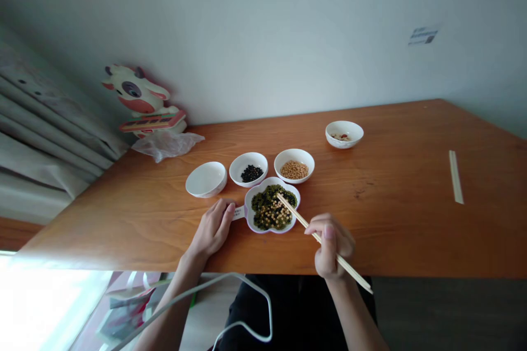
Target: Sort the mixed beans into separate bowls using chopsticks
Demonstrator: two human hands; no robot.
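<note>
My right hand (330, 247) is closed around a pair of wooden chopsticks (307, 225), whose tips reach into a flower-shaped dish (248, 213) of mixed green, dark and yellow beans. My left hand (214, 227) rests on the table with fingers lying flat, fingertips touching the dish's white handle tab. Behind the dish stand an empty white bowl (206, 179), a bowl of black beans (248, 169) and a bowl of yellow soybeans (294, 165).
A fourth small bowl (344, 134) with a few bits sits farther back right. A paper chopstick sleeve (455, 176) lies at right on the wooden table (403, 219). A cow figure (142, 101) and crumpled plastic bag (167, 144) are at back left. A white cable (247, 307) hangs below.
</note>
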